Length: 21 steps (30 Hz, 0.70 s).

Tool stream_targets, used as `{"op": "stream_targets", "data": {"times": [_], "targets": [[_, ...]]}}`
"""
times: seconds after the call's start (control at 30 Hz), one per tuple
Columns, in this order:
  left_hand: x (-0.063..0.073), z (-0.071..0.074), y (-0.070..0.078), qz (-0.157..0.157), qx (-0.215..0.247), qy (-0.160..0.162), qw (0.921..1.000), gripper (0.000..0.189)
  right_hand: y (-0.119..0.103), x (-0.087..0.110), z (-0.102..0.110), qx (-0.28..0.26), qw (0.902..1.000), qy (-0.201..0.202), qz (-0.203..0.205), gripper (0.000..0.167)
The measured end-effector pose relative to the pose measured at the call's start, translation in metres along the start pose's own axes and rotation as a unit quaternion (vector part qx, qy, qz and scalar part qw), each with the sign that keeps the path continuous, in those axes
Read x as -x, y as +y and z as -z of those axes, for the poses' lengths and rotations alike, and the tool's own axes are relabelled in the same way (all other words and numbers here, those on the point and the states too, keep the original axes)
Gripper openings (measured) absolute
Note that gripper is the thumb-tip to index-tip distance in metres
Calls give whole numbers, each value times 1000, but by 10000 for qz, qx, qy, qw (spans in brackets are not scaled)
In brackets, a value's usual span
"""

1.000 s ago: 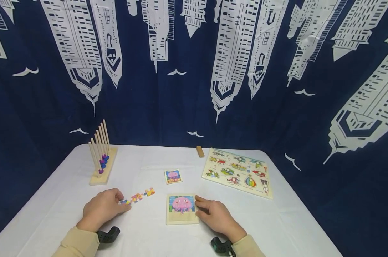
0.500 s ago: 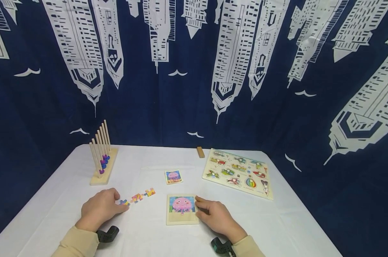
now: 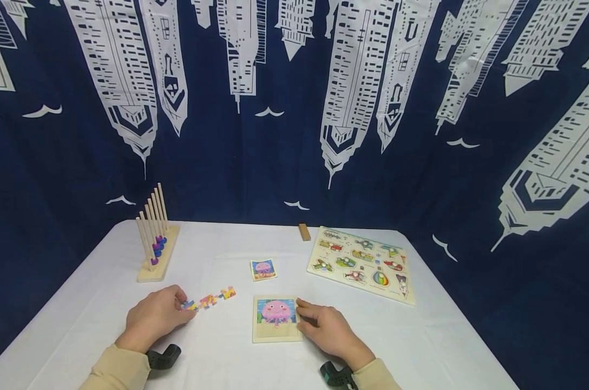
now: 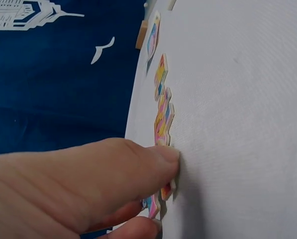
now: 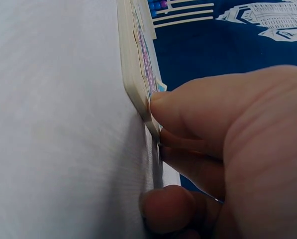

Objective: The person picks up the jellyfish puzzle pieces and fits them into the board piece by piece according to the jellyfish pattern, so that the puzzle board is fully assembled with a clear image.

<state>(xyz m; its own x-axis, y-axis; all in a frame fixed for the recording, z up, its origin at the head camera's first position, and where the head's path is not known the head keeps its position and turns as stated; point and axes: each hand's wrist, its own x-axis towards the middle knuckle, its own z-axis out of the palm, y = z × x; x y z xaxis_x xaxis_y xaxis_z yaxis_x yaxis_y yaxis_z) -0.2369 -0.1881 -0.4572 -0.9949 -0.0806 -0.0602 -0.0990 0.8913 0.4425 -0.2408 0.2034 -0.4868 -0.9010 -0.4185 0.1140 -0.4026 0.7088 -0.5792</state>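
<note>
My left hand is at the near end of a row of jigsaw pieces, its thumb and fingers pinching a blue and yellow piece. In the left wrist view the thumb covers part of the pieces. Pink and yellow pieces and a yellow-pink piece lie to its right. My right hand holds the right edge of a square wooden puzzle board. The board's upper part shows a pink jellyfish on blue; its lower strip is bare wood. The right wrist view shows the thumb on the board's corner.
A small jellyfish picture lies behind the board. At the back right is a wooden vehicle puzzle, with a small wooden block beside it. A peg stand with purple and blue beads stands at the left.
My left hand draws back slightly from the piece, then comes forward over it again. The right hand and the puzzle board stay where they were.
</note>
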Motion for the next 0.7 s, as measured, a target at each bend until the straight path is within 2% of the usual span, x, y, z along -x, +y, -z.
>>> {"op": "stream_targets", "data": {"times": [0.2,0.33,0.53,0.7], "targets": [[2,-2,5,-142,101,202,9996,41,0,-1,0,-39,10000,-24,-41,41],[3,-9,13,-366,266,377,9983,39,0,-1,0,-51,10000,-18,-58,41],[8,-28,33,-909,397,640,9930,34,1,0,0,-25,10000,-15,-39,42],[17,-44,52,-1390,489,940,9846,34,0,-1,0,-18,10000,-20,18,42]]}}
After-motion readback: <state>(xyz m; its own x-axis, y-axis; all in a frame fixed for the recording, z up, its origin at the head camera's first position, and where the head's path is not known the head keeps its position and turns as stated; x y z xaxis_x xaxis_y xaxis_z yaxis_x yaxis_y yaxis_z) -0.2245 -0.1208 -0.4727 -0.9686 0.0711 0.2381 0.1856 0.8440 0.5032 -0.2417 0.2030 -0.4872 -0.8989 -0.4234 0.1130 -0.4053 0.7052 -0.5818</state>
